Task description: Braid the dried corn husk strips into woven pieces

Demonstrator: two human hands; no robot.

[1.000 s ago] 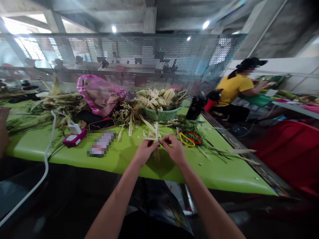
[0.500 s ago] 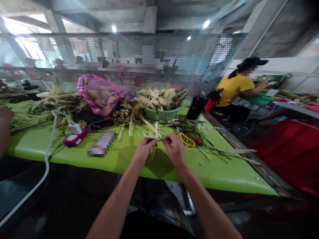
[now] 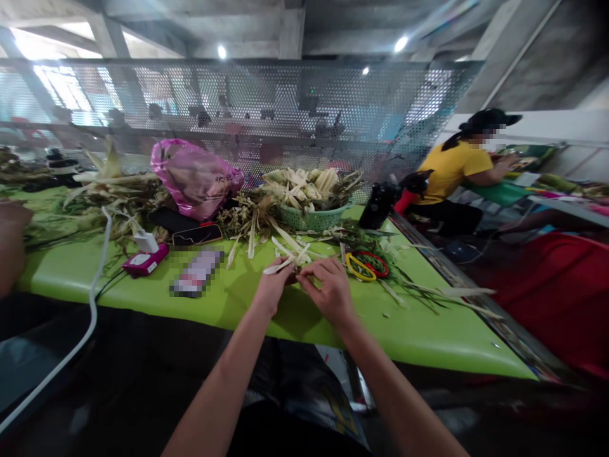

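Pale dried leaf strips point(image 3: 295, 252), spread in a star-like bundle, stick up from my left hand point(image 3: 275, 283), whose fingers are closed around their base. My right hand point(image 3: 327, 285) is beside it, thumb and fingers pinched together at the bundle's base; what lies between those fingertips is too small to make out. Just right of my right hand lie scissors with yellow and red handles point(image 3: 360, 268) on green plant scraps. Behind my hands, a green basket point(image 3: 311, 219) holds a heap of pale folded leaf pieces point(image 3: 304, 187).
On the green table point(image 3: 247, 304) are a pink plastic bag point(image 3: 195, 178), a phone point(image 3: 197, 235), a magenta power strip point(image 3: 145, 260) with a white cable, and a black bottle point(image 3: 375, 206). Another person's arm point(image 3: 12, 244) is at far left; a person in yellow point(image 3: 451, 168) sits right.
The leaf bundle has turned and tilted, its strips now lying over my left hand. My right hand has shifted slightly left, closer against my left. The view has moved slightly.
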